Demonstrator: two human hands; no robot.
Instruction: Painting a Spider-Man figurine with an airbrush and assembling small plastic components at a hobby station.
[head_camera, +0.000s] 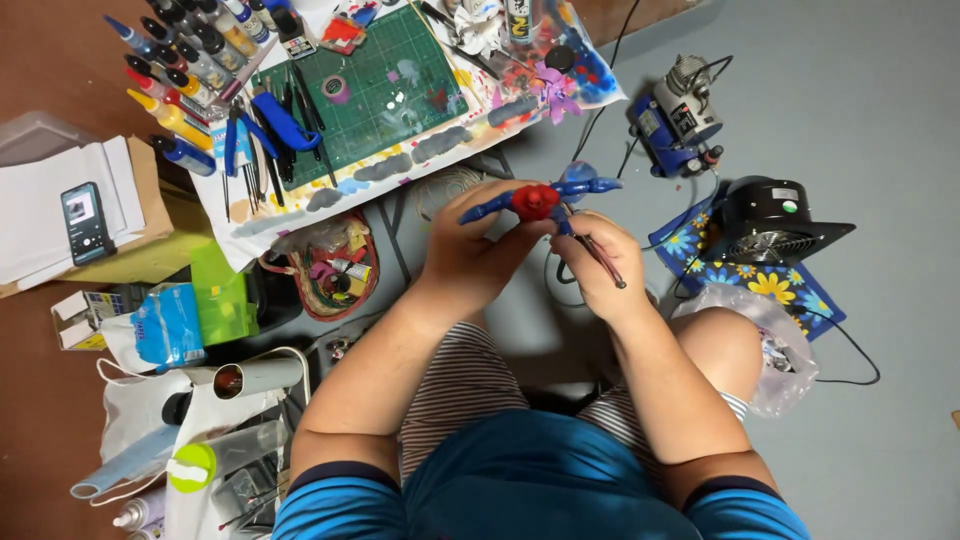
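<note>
I see a small glossy plastic figure (540, 200), red in its rounded middle with thin blue limbs sticking out left and right. My left hand (470, 245) is clenched around its lower part, gripping it from below, above my lap. My right hand (597, 262) pinches a thin dark brush (598, 255), its tip touching the figure just right of the red part. A green gridded mat (375, 90) lies on the paint-smeared table behind.
</note>
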